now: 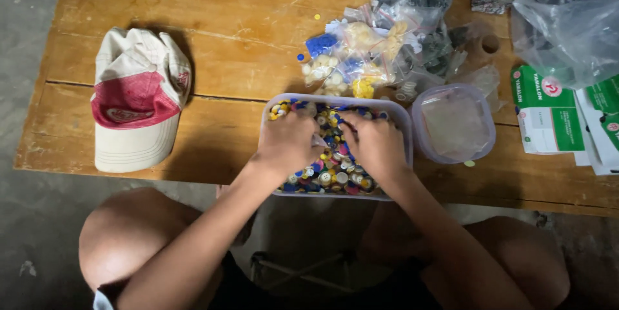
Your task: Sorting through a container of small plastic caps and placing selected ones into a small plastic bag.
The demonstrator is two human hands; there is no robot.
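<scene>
A rectangular clear plastic tub (401, 114) sits at the near edge of a wooden table (225, 39). It is filled with many small round pieces (332, 178) in blue, yellow, white and red. My left hand (285, 144) and my right hand (375, 144) are both inside the tub, fingers curled down into the pieces, close together near its middle. The fingertips are buried, so I cannot tell whether either hand holds a piece.
A red and cream cap (138, 100) lies at the left. Small zip bags of sorted pieces (351, 58) are piled behind the tub. A round clear lid or dish (454, 123) lies right of it. Plastic bags (567, 20) and green-white boxes (548, 110) are at the right.
</scene>
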